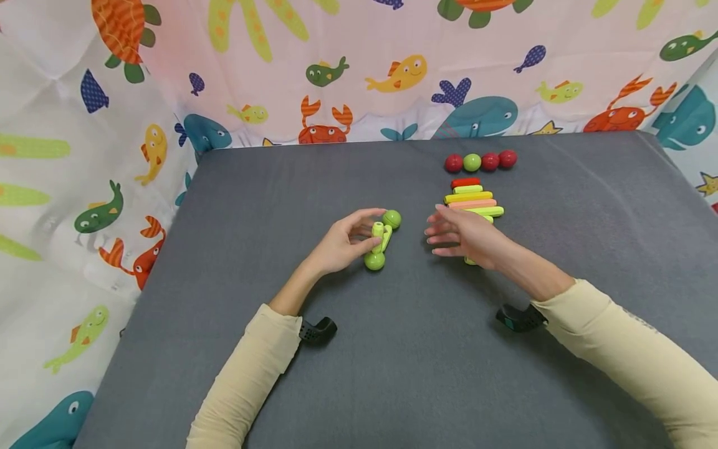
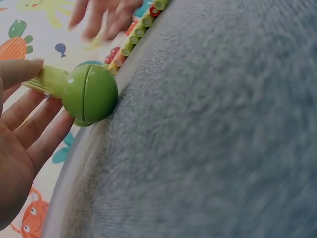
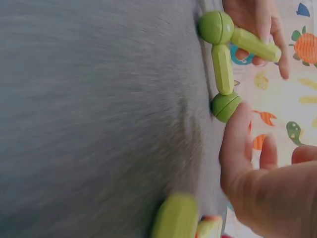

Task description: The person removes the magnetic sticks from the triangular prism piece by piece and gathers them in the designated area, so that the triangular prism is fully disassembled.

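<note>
Two green balls, a near one [image 1: 374, 260] and a far one [image 1: 392, 219], are joined by a light green stick [image 3: 223, 69] lying low on the table. A second light green stick [image 3: 255, 45] rises from the near ball. My left hand [image 1: 343, 242] pinches this raised stick between thumb and fingers, as the left wrist view also shows. My right hand [image 1: 470, 236] hovers to the right with fingers spread and holding nothing, partly covering a row of coloured sticks [image 1: 470, 196]. In the right wrist view its thumb overlaps the far ball.
Behind the stick row, several balls stand in a line, red [image 1: 490, 162] and one green [image 1: 472, 163]. A grey cloth [image 1: 392, 374] covers the table. A sea-animal curtain [image 1: 370, 112] hangs along the back and left edges. Each wrist wears a black band [image 1: 318, 330].
</note>
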A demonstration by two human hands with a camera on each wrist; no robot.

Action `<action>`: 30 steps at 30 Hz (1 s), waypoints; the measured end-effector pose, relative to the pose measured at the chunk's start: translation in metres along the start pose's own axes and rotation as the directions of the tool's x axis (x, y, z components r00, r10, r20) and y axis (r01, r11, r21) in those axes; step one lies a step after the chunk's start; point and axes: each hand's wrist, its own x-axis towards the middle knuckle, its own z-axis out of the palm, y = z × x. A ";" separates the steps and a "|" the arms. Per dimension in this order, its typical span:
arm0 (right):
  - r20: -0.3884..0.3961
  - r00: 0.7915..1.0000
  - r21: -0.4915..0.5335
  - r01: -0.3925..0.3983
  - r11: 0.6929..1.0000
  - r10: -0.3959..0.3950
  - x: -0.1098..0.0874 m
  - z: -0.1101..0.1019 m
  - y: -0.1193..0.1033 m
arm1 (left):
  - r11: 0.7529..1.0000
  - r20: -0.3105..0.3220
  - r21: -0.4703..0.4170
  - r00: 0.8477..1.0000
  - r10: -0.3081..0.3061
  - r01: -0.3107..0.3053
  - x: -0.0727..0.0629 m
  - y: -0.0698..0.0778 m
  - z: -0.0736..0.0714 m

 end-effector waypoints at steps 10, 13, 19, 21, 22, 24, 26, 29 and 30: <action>-0.052 0.995 -0.218 0.067 0.974 -0.080 0.052 0.030 -0.009 | 1.000 -0.005 0.004 1.000 0.020 -0.020 -0.001 0.001 0.007; -0.021 0.993 -0.248 0.104 0.963 -0.112 0.058 0.037 -0.008 | 1.000 0.005 0.012 1.000 0.027 -0.027 -0.002 0.000 0.008; 0.049 0.989 -0.374 0.146 0.916 -0.137 0.065 0.041 -0.010 | 0.999 0.035 0.004 0.999 0.039 -0.039 -0.002 0.002 0.004; 0.059 0.989 -0.428 0.151 0.891 -0.139 0.066 0.040 -0.010 | 0.999 0.039 0.010 0.999 0.034 -0.034 -0.003 0.003 0.002; 0.062 0.988 -0.447 0.155 0.881 -0.143 0.066 0.040 -0.010 | 0.999 0.038 0.016 0.999 0.029 -0.029 -0.002 0.003 0.001; 0.065 0.985 -0.481 0.172 0.860 -0.161 0.064 0.038 -0.009 | 0.999 0.032 0.025 0.999 0.022 -0.023 -0.002 0.004 -0.001; 0.053 0.981 -0.508 0.188 0.841 -0.187 0.061 0.038 -0.009 | 0.999 0.022 0.039 1.000 0.018 -0.019 -0.002 0.004 -0.003; 0.012 0.975 -0.531 0.192 0.826 -0.220 0.059 0.041 -0.007 | 0.998 0.009 0.056 1.000 0.009 -0.009 -0.003 0.002 -0.005; -0.010 0.974 -0.534 0.185 0.825 -0.225 0.058 0.043 -0.007 | 0.998 0.007 0.060 1.000 0.003 -0.004 -0.003 0.001 -0.006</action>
